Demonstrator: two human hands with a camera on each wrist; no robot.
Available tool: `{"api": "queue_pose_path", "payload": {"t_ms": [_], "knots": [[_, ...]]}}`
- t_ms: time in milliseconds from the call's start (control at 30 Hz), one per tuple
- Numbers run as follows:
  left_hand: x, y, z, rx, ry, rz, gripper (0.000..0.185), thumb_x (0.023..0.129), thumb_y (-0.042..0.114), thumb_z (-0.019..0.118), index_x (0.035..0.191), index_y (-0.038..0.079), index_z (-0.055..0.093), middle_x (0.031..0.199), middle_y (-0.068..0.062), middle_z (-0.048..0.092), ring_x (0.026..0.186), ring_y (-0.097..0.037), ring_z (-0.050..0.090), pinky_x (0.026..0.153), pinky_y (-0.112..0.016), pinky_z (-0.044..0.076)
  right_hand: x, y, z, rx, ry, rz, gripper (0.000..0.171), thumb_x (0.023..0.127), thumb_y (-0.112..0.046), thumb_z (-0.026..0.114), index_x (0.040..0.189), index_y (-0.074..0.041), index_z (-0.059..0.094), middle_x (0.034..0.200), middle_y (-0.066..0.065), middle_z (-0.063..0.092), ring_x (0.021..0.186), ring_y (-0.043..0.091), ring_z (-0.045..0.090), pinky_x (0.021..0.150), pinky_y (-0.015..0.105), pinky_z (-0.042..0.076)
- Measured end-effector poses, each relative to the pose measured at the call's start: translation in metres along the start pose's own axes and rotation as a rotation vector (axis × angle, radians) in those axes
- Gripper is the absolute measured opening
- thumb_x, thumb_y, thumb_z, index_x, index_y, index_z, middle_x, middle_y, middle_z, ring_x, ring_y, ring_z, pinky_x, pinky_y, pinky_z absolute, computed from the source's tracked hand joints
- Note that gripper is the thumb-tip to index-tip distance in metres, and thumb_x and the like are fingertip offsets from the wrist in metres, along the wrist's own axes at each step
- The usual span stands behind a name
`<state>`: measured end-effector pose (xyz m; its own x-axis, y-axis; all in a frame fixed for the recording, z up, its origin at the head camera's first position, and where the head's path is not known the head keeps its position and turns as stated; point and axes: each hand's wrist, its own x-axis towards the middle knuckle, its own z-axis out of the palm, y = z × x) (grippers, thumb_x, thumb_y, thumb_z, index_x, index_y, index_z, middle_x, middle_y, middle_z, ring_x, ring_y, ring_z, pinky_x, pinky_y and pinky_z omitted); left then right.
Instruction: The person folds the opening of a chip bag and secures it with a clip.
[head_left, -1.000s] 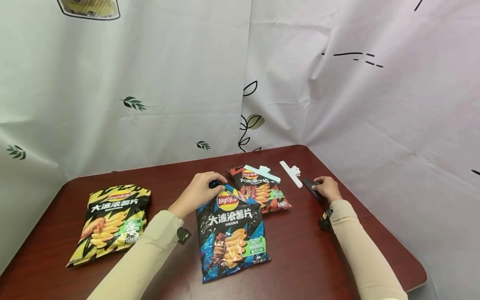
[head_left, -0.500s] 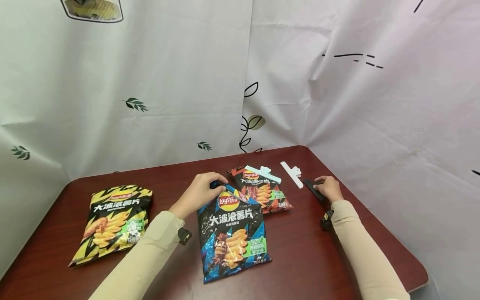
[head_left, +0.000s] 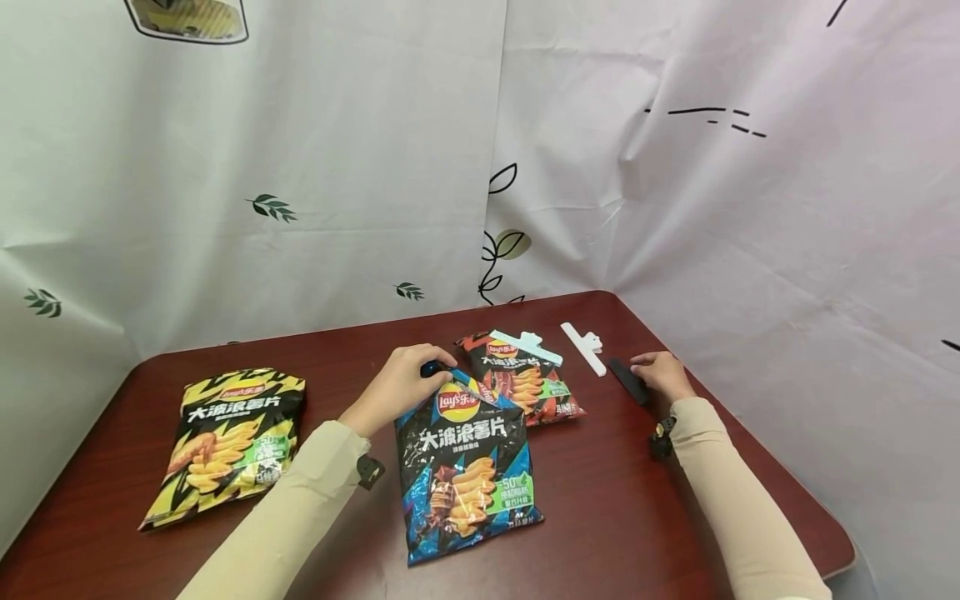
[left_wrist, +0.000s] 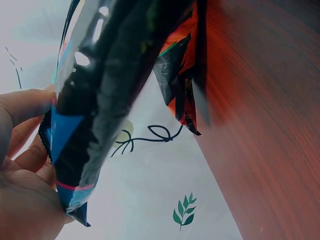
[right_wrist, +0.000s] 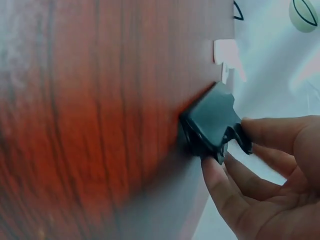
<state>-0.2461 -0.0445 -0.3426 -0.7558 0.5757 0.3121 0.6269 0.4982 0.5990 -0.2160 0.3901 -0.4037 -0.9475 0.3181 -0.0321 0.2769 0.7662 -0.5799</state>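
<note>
Black plastic, long and narrow, the sealing clip (head_left: 627,381) lay on the counter (head_left: 600,500) right at the fingertips of the right hand (head_left: 660,372), its long axis running away from the person and slanting toward the left hand's side. The right hand was much the nearer to it; the left hand (head_left: 397,383) was well apart, across the red chip bag (head_left: 521,379). In the right wrist view the thumb and fingers (right_wrist: 235,185) curled around the clip's near end (right_wrist: 212,122), pinching it while the rest of the clip lay on the wood. That forearm stretched forward along the counter's right edge, with the wrist low.

The left hand gripped the top edge of the blue chip bag (head_left: 465,467), fingers curled over the folded rim, as the left wrist view showed with the bag's (left_wrist: 95,110) foil pressed against the palm (left_wrist: 22,200). The bag lay flat, its length running from that hand back toward the person. A white clip (head_left: 583,347) lay just beyond the black one, nearly parallel to it, and another pale clip (head_left: 525,347) sat across the top of the red bag. Far out past the left hand lay a yellow chip bag (head_left: 225,442).
</note>
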Motion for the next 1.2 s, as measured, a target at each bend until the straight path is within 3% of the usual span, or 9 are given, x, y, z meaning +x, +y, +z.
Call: {"api": "queue_pose_path", "payload": {"t_ms": [167, 367, 867, 1200], "knots": [[0.000, 0.000, 0.000, 0.003, -0.001, -0.002, 0.020, 0.091, 0.014, 0.067, 0.109, 0.008, 0.070, 0.112, -0.007, 0.067, 0.097, -0.020, 0.062, 0.082, -0.037, 0.055, 0.000, 0.001, -0.007, -0.004, -0.086, 0.028, 0.042, 0.095, -0.015, 0.055, 0.120, 0.019, 0.056, 0.117, 0.037, 0.058, 0.088, 0.036, 0.067, 0.078, 0.042, 0.054], [0.000, 0.000, 0.000, 0.010, -0.001, 0.003, 0.019, 0.091, 0.014, 0.067, 0.109, 0.009, 0.070, 0.112, -0.007, 0.068, 0.097, -0.020, 0.062, 0.082, -0.038, 0.055, 0.002, 0.002, -0.011, 0.007, -0.134, 0.047, 0.039, 0.093, -0.014, 0.056, 0.113, 0.019, 0.060, 0.108, 0.033, 0.063, 0.082, 0.029, 0.067, 0.078, 0.041, 0.053], [0.000, -0.001, 0.002, 0.015, 0.005, 0.013, 0.019, 0.091, 0.014, 0.066, 0.108, 0.009, 0.070, 0.110, -0.005, 0.068, 0.093, -0.017, 0.062, 0.081, -0.036, 0.054, -0.002, -0.004, -0.014, 0.153, -0.131, 0.054, 0.037, 0.096, -0.011, 0.054, 0.119, 0.018, 0.057, 0.123, 0.036, 0.054, 0.107, 0.046, 0.058, 0.088, 0.047, 0.052], [0.000, -0.001, 0.001, 0.009, 0.004, -0.002, 0.017, 0.091, 0.014, 0.066, 0.108, 0.012, 0.070, 0.110, -0.005, 0.068, 0.093, -0.017, 0.062, 0.082, -0.036, 0.055, 0.001, -0.016, -0.015, 0.242, -0.097, 0.011, 0.038, 0.094, -0.011, 0.058, 0.119, 0.017, 0.057, 0.122, 0.034, 0.056, 0.097, 0.028, 0.064, 0.087, 0.040, 0.054]]}}
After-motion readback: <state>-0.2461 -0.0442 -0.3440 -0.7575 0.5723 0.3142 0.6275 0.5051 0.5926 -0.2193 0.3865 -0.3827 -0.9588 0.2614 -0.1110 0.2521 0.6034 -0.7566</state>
